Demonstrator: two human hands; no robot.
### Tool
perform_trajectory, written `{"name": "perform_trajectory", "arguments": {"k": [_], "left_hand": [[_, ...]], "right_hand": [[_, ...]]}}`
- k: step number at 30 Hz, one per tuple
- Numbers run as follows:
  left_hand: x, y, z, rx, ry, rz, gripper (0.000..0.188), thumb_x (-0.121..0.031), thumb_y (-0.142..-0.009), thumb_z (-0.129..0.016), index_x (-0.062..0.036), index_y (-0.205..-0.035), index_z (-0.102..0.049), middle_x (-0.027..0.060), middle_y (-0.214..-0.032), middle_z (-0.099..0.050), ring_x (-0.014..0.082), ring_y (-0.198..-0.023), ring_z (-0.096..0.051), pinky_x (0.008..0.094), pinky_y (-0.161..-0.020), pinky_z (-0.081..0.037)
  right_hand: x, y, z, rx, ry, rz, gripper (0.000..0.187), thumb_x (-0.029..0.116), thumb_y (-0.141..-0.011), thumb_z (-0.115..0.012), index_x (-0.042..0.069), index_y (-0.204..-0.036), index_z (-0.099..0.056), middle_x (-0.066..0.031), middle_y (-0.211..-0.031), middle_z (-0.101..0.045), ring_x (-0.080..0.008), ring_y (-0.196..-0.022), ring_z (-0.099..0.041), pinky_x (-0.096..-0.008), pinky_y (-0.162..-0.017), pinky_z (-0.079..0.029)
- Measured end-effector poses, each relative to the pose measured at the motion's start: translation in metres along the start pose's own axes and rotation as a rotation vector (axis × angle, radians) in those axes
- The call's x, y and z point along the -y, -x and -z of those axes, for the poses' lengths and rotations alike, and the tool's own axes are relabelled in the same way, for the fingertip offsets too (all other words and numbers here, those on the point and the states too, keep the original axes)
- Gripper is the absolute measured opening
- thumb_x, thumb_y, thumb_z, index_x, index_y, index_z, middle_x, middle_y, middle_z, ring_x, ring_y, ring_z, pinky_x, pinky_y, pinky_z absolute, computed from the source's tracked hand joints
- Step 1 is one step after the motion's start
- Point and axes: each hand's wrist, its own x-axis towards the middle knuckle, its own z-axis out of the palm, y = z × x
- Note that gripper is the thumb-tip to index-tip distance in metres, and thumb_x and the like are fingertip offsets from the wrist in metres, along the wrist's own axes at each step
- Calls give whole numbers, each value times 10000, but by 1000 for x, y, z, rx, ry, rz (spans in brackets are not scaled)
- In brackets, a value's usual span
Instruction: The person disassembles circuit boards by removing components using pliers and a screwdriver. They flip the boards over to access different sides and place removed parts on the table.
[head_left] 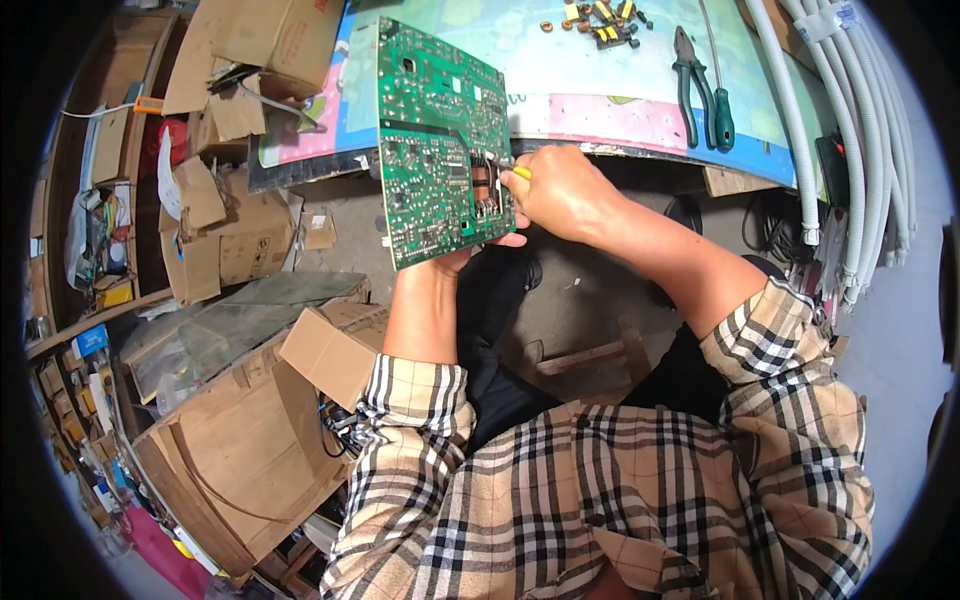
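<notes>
One green circuit board (425, 165) held nearly upright before you, at near edge of table (590, 75). Your left hand (452, 263) grips it from behind at lower edge, mostly hidden. Your right hand (568, 195) pinches yellow-handled tool (522, 173) just beside copper-coloured coil (482, 182) in board. On table beyond: pliers (685, 65), green-handled screwdriver (724, 122), cluster of small parts (608, 36).

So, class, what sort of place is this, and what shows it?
Probably an electronics repair or salvage workshop: a circuit board is held up, and pliers and loose components lie on the table.
</notes>
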Motion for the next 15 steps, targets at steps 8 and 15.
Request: {"name": "perform_trajectory", "arguments": {"k": [8,15], "left_hand": [[3,-1,8,-41,-146,70,637,-505,-922,-430,74,-1172,-515,271,-917,-653,409,-712,-684,515,-530,-598],[2,0,-6,-142,-215,-12,570,-480,-942,-410,31,-1158,-541,242,-906,-665,367,-678,-686,476,-515,-598]], "right_hand": [[-5,5,-2,133,-224,-85,360,298,-928,-519,-1,-768,-640,-195,-780,-656,-379,-780,-632,-430,-737,-494],[-10,7,-8,2,-110,-12,352,308,-927,-511,0,-819,-643,-224,-815,-652,-410,-812,-624,-471,-759,-482]]}}
